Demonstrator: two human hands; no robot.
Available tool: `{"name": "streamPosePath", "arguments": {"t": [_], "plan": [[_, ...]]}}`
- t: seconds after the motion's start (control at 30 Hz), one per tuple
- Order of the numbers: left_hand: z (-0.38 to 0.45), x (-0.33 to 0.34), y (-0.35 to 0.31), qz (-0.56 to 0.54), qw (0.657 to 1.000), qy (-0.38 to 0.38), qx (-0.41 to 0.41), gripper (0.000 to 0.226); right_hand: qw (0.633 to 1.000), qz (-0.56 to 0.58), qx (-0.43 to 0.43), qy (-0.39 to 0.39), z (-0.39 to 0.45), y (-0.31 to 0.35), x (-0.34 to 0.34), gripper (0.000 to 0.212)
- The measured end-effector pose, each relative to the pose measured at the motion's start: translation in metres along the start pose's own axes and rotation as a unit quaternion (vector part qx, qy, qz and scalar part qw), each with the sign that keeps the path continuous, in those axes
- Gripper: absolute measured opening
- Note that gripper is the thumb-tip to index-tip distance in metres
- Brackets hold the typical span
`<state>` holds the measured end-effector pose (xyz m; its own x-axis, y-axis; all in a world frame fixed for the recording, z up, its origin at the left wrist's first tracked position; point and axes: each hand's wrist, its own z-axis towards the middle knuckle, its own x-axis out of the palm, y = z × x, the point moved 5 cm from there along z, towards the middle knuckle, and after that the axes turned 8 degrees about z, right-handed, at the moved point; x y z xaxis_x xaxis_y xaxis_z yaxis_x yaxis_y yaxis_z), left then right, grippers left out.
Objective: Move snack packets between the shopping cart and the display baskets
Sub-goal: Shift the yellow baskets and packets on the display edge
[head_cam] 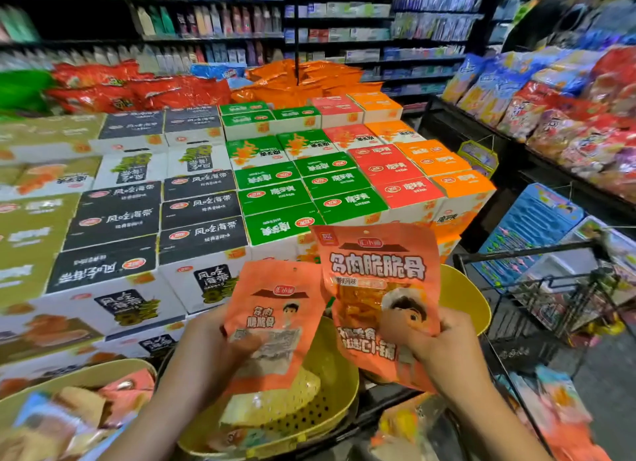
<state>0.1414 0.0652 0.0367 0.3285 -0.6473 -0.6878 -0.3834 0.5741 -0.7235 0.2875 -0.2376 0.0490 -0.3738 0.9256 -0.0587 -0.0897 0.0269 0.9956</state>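
Note:
My left hand (220, 343) grips one salmon-orange snack packet (275, 309) by its lower left part, above a yellow perforated display basket (330, 409). My right hand (423, 336) pinches a second, larger-looking orange packet (378, 281), held upright and facing me, just right of the first. A pale packet lies in the yellow basket under my hands. The black wire shopping cart (537, 288) stands to the right, with orange packets low in it (564, 412).
A second yellow basket (69, 378) with mixed packets sits at the lower left, a third (464, 295) behind the right packet. Stacked snack boxes (275, 192) fill the display ahead. Shelves of bagged snacks (568, 116) line the right side.

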Motion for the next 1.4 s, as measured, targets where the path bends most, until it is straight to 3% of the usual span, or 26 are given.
{"name": "streamPosePath", "arguments": {"t": [0.07,0.17,0.3,0.43,0.53,0.67,0.87,0.97,1.1,1.2,1.27,1.4], "plan": [[0.001,-0.007,-0.024,-0.024,0.999,-0.012,0.025,0.041,0.999,-0.021,-0.018,-0.023,-0.001,0.01,-0.015,0.025],[0.006,-0.002,-0.069,-0.032,0.996,-0.006,0.082,0.037,0.995,-0.044,-0.033,-0.085,-0.01,0.019,-0.052,0.013],[0.01,0.035,-0.135,-0.061,0.985,0.015,0.163,0.038,0.981,-0.066,-0.036,-0.181,-0.033,0.027,-0.113,0.024],[0.014,0.094,-0.192,-0.069,0.976,0.069,0.197,0.041,0.963,-0.081,-0.005,-0.258,-0.068,0.021,-0.18,0.029],[0.013,0.147,-0.234,-0.06,0.965,0.114,0.228,0.042,0.945,-0.088,0.044,-0.313,-0.102,0.006,-0.234,0.019],[0.004,0.231,-0.29,-0.038,0.952,0.164,0.255,0.04,0.925,-0.078,0.056,-0.369,-0.145,-0.012,-0.306,0.03],[-0.014,0.369,-0.358,-0.029,0.934,0.251,0.254,0.035,0.894,-0.05,0.118,-0.429,-0.199,-0.058,-0.434,0.029],[-0.015,0.441,-0.38,0.009,0.929,0.288,0.23,0.027,0.88,-0.066,0.15,-0.447,-0.223,-0.087,-0.498,0.013],[-0.022,0.524,-0.401,0.073,0.916,0.316,0.237,0.025,0.858,-0.084,0.206,-0.463,-0.252,-0.129,-0.564,0.021],[-0.029,0.575,-0.405,0.111,0.9,0.353,0.229,0.023,0.838,-0.048,0.241,-0.486,-0.267,-0.159,-0.588,0.01],[-0.031,0.608,-0.404,0.125,0.888,0.383,0.22,0.021,0.819,-0.014,0.264,-0.509,-0.278,-0.183,-0.594,0.018],[-0.032,0.673,-0.396,0.142,0.869,0.437,0.182,0.017,0.746,0.065,0.331,-0.574,-0.301,-0.244,-0.583,0.015]]}}
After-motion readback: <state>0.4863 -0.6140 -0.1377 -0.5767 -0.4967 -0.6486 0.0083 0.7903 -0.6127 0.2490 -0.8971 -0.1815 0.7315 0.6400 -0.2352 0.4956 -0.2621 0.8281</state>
